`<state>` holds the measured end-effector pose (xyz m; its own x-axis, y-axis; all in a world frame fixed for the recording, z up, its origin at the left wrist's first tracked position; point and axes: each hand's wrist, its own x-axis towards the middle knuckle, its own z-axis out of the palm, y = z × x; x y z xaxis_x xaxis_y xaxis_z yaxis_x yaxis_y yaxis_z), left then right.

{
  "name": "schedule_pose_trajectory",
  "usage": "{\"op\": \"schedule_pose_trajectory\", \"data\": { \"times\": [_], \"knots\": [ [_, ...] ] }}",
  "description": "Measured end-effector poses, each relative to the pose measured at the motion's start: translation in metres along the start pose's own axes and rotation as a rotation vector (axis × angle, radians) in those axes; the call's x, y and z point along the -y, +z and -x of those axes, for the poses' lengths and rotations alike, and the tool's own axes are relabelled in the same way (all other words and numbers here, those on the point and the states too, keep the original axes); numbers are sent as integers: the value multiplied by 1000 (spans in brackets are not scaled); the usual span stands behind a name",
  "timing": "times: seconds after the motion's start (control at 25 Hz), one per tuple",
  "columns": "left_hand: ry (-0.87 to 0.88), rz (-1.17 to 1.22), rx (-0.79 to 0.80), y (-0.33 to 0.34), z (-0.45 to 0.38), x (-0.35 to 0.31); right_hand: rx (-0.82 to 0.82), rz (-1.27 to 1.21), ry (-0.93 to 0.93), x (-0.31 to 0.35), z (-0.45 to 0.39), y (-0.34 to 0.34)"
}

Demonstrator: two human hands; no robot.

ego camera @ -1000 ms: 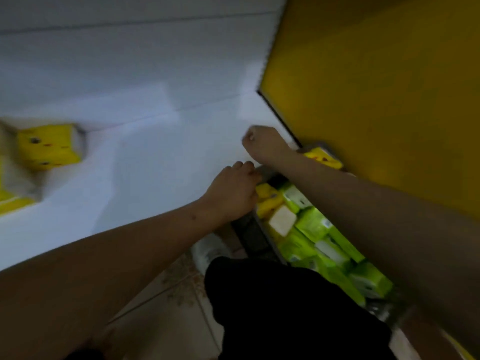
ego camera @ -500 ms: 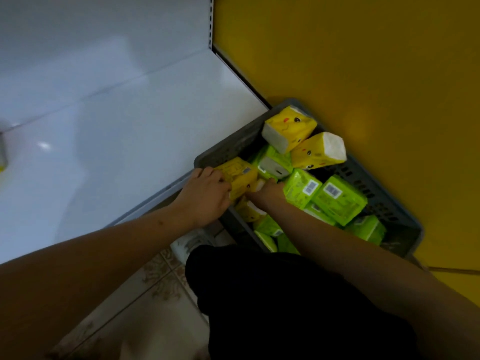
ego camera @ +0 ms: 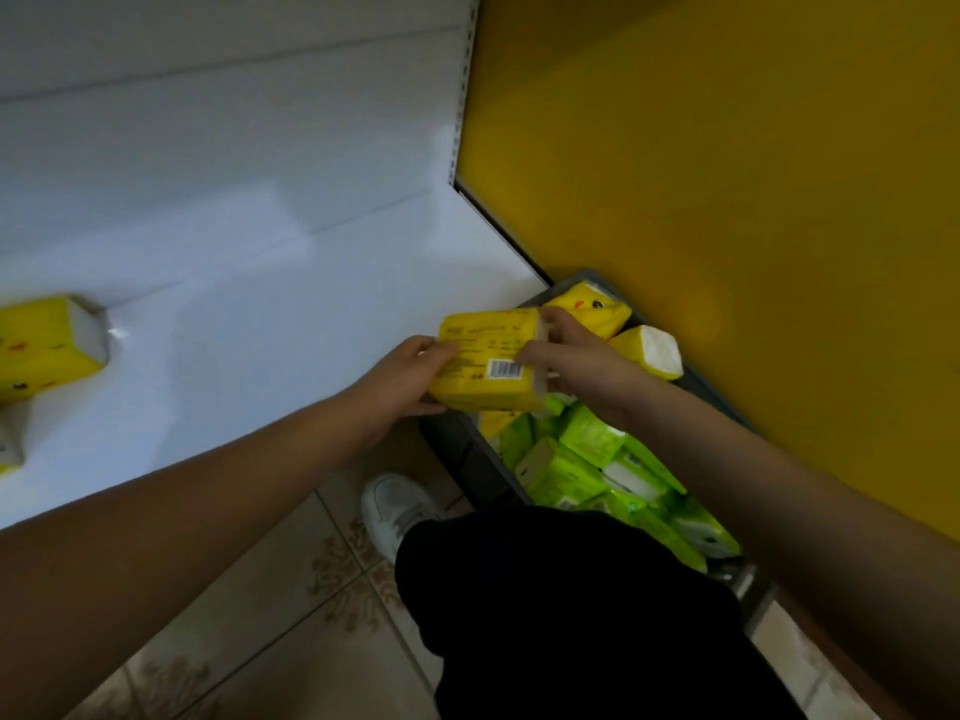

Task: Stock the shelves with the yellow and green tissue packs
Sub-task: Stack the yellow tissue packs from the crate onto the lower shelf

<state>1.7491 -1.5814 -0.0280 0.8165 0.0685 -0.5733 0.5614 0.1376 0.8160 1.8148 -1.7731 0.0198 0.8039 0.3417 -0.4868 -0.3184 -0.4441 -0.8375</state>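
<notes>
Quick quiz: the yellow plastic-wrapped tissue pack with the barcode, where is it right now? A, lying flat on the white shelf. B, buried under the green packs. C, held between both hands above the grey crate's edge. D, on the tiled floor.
C: the left hand and right hand grip opposite ends of the yellow plastic-wrapped tissue pack, lifted over the grey crate.

- Yellow wall (ego camera: 727, 174) fills the upper right of the frame.
- Patterned beige floor tiles (ego camera: 249, 641) at lower left.
- Dim light.
</notes>
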Motion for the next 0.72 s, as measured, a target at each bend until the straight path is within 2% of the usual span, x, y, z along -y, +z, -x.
{"op": "schedule_pose_trajectory", "data": {
  "times": [0.12,0.24,0.4,0.6,0.72],
  "knots": [
    [-2,146,-96,-51,32,-10,87,-12,9,43,-7,50],
    [-20,281,-212,-108,56,-6,198,-133,138,78,-23,109],
    [-64,352,-413,-186,82,14,225,-256,324,106,-57,202],
    [-146,570,-563,-271,95,50,305,-130,459,106,-89,319],
    [-205,572,-579,-304,105,70,338,-94,507,94,-104,365]
  ]
}}
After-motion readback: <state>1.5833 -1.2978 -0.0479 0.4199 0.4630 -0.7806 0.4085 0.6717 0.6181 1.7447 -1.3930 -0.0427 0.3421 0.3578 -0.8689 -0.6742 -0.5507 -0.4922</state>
